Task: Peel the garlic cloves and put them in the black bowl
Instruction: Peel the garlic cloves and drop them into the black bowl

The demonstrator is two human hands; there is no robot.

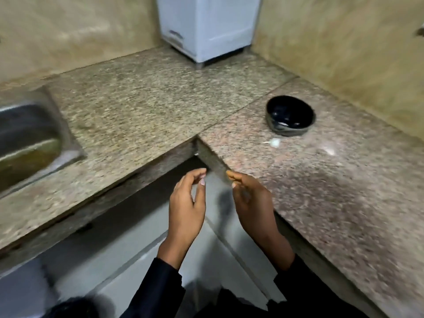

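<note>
I see both hands, left hand (187, 203) and right hand (251, 198), loosely curled and empty; the small white garlic clove (274, 142) beside the glossy black bowl (290, 116) could skid off the speckled granite counter (344, 180).

From my remote station I see a speckled granite countertop (142, 106), tan-and-brown on the left slab and pinker, reddish-grey on the right slab. The bowl (290, 115) is glossy black with pale glints inside. A small white garlic piece (274, 142) lies just beside it. The walls (344, 42) are mottled beige-yellow. The appliance (206, 26) in the corner is pale bluish-white. The sink (29, 134) is dull silver-grey with a greenish-brown reflection. Both sleeves (160, 290) are black; the cabinet fronts (128, 255) below are light grey.
</note>
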